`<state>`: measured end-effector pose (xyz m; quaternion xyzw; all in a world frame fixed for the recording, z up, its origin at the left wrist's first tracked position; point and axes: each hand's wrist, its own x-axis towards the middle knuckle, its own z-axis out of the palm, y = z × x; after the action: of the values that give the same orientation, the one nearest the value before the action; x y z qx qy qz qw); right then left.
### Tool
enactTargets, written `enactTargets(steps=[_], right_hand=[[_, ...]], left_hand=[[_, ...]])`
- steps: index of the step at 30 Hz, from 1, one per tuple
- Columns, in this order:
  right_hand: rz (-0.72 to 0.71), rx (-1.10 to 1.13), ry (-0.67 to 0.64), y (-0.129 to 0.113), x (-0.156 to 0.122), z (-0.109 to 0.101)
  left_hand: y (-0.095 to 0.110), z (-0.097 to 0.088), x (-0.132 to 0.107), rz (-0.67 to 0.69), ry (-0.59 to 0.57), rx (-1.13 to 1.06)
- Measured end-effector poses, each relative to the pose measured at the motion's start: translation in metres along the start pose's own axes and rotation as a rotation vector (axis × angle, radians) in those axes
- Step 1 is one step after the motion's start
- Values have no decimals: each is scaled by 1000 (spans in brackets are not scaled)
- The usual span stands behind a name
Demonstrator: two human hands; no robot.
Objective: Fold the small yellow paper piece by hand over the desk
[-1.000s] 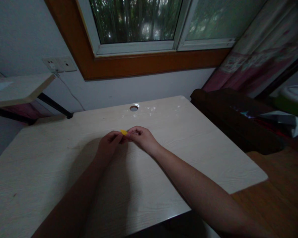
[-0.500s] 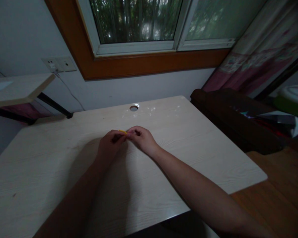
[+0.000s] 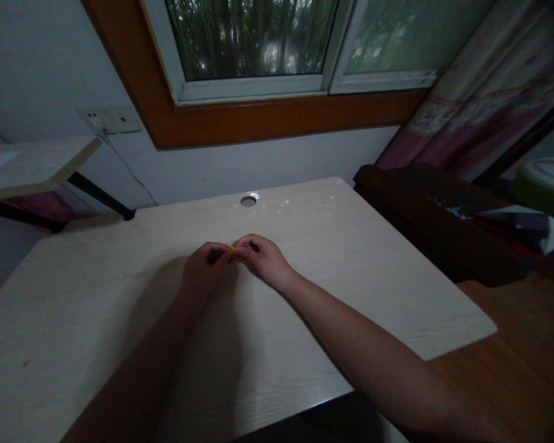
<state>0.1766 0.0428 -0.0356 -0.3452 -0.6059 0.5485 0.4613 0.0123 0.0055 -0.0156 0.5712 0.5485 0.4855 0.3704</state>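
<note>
A second ago the yellow piece (image 3: 231, 248) stood up above the fingertips as a small, broad, pointed flap; now only a slim sliver of it shows, most of it covered by the fingers. Half a second ago it was a flat, narrow strip lying along the top of the left fingers; less of it is visible now, and what shows sits closer to the right fingertips. The left hand (image 3: 204, 261) has its fingers reaching a little further toward the right than in the earliest view, while the right hand (image 3: 264, 257) has hardly shifted. The desk (image 3: 373, 277) and the round hole (image 3: 248, 201) by its far edge look the same throughout.

The piece is bright yellow, small and thin. Its full outline is hidden, and the picture is too dim and the piece too small to tell its material or any folds.

Both hands are narrowed to a pinch, thumb against fingers, with the piece between them; their fingertips meet or nearly meet around it. They hold it over the desk, nearer the far edge than the near one, below the hole and well in from the right edge. Whether the fingers touch the desk top, I cannot tell. A shadow (image 3: 212, 344) spreads from the left arm toward the near edge.
</note>
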Motion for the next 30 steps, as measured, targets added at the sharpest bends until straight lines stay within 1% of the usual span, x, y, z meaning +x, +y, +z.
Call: enactTargets(steps=[4,7,8,10,12,15,19,23,25,30], right_hand=[[18,67,25,-1,0,1],[11,93,46,-4,0,0],[7,102,50,-6,-1,0],[7,115,53,-7,-1,0],[11,112,50,-6,0,1],[3,74,51,-2,0,2],[9,28,44,3,0,3],[26,0,52,2,-1,4],[39,41,46,1,0,4],[98,254,-20,-2,1,5]], left_hand=[[-4,0,1,-1,69,-135],[0,-1,2,-34,67,-231],[2,-1,2,-62,50,-234],[6,-2,1,-124,-38,-173],[8,-3,0,-143,-64,-117],[10,-4,-1,-136,-87,-70],[9,-4,-1,-146,-67,-57],[11,-3,-2,-145,-38,-70],[11,-3,-2,-141,-32,-80],[8,-4,-1,-158,-47,-139]])
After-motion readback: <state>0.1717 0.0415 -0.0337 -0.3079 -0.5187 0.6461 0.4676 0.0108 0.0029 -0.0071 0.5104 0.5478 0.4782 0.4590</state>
